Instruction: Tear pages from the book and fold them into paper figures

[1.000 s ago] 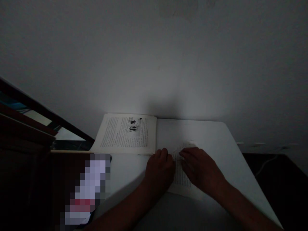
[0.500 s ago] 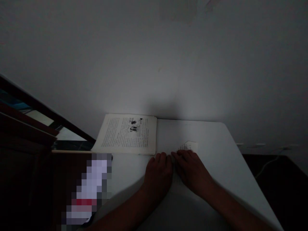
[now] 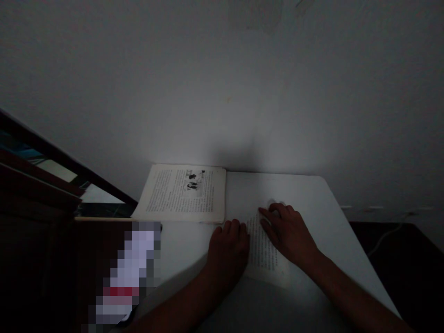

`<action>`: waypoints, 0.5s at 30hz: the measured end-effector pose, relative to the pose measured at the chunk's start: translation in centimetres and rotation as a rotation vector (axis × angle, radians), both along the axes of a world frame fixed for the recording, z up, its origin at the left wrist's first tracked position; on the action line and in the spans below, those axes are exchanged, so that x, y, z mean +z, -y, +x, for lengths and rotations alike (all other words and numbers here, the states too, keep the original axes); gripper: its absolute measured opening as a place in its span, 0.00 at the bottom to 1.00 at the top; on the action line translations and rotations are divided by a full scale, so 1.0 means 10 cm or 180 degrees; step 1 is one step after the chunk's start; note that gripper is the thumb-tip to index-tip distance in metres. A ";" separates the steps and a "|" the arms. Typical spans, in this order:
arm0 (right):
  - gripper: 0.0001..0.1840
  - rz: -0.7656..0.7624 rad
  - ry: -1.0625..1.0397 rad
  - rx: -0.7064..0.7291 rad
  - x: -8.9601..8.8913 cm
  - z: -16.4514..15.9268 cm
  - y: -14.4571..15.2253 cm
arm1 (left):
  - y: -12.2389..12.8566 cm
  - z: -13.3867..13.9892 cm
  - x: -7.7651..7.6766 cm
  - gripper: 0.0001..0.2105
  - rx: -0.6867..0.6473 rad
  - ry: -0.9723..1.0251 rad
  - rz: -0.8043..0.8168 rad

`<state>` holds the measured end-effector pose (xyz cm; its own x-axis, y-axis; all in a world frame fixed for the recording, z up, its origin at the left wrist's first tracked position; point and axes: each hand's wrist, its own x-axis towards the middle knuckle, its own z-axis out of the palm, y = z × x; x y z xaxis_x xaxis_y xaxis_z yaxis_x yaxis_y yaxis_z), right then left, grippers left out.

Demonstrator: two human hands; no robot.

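Observation:
A printed sheet of paper [image 3: 262, 252] lies on the white table between my hands, its print dim in the low light. My left hand [image 3: 229, 249] is closed, knuckles up, pressing the sheet's left edge against the table. Over the upper right part of the sheet is my right hand [image 3: 287, 229], palm down, its thumb and forefinger spread apart on the paper. Just past its fingers a pale curved edge shows, perhaps the sheet's far corner. Both hands hide parts of the paper.
A stack of printed pages [image 3: 187, 194] with a small picture lies at the table's back left, against the wall [image 3: 222, 92]. A blurred-out phone-like object [image 3: 132, 273] is at the left edge of the white table [image 3: 298, 187]. Dark wooden furniture [image 3: 34, 194] stands left.
My right hand has moved right and slightly away from me, its fingers spreading. More of the sheet's printed face now shows, and the folded corner is no longer plain. My left hand has stayed put.

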<state>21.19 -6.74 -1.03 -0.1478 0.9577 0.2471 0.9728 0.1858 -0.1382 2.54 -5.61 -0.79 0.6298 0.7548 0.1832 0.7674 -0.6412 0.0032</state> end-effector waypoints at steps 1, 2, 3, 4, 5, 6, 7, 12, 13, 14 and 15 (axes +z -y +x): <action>0.19 0.0022 0.0020 -0.0025 0.00 0.02 -0.01 | 0.00 0.00 0.00 0.07 0.0001 0.0005 0.0011; 0.19 0.0045 0.0039 -0.0041 -0.01 0.04 -0.01 | 0.00 0.00 0.00 0.07 0.0003 0.0015 0.0017; 0.19 0.0066 0.0057 -0.0047 -0.01 0.06 -0.01 | 0.00 0.00 0.00 0.07 0.0007 0.0024 0.0015; 0.19 0.0088 0.0076 -0.0052 -0.02 0.08 -0.02 | 0.00 0.00 0.01 0.07 0.0010 0.0030 0.0011; 0.19 0.0113 0.0098 -0.0077 -0.02 0.10 -0.02 | 0.00 0.00 0.01 0.07 0.0008 0.0033 0.0000; 0.19 0.0137 0.0126 -0.0129 -0.03 0.13 -0.03 | 0.00 0.00 0.01 0.07 0.0003 0.0032 -0.0011; 0.20 0.0155 0.0156 -0.0204 -0.03 0.15 -0.04 | 0.00 0.00 0.02 0.06 -0.0007 0.0031 -0.0019; 0.24 0.0200 0.0171 -0.0338 0.02 0.20 -0.01 | -0.01 0.00 0.03 0.06 -0.0082 0.0016 -0.0039; 0.25 0.0202 0.0138 -0.0225 0.04 0.16 0.02 | -0.01 0.00 0.03 0.06 -0.0081 0.0012 -0.0050; 0.25 0.0194 0.0105 -0.0045 0.06 0.11 0.05 | -0.01 0.00 0.03 0.06 -0.0076 0.0007 -0.0063; 0.25 0.0151 0.0084 0.0164 0.07 0.04 0.08 | -0.02 0.00 0.03 0.06 -0.0074 0.0000 -0.0074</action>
